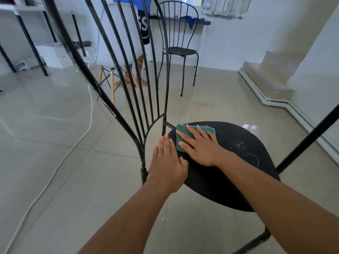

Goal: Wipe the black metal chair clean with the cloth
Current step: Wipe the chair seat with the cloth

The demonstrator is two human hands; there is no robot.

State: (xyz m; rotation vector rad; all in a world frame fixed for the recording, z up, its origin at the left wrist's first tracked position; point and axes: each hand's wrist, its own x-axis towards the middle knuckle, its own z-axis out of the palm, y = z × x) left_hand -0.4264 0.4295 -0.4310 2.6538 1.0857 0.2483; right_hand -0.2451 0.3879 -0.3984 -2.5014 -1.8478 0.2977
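Wiping the seat of the black metal chair (pixel 229 162).
My right hand (pixel 200 147) lay flat, fingers spread, pressing the teal cloth (pixel 180 133) at the seat's 11 o'clock edge; my left hand (pixel 167 165) rested flat, fingers together, at 9 o'clock.

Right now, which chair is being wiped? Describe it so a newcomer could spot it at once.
Start from the shiny tiled floor: nearest the camera stands a black metal chair with a round seat and fanned back rods. Its seat carries whitish scuffs, and the right hand presses a teal cloth flat on it; the similar chair farther back is untouched.
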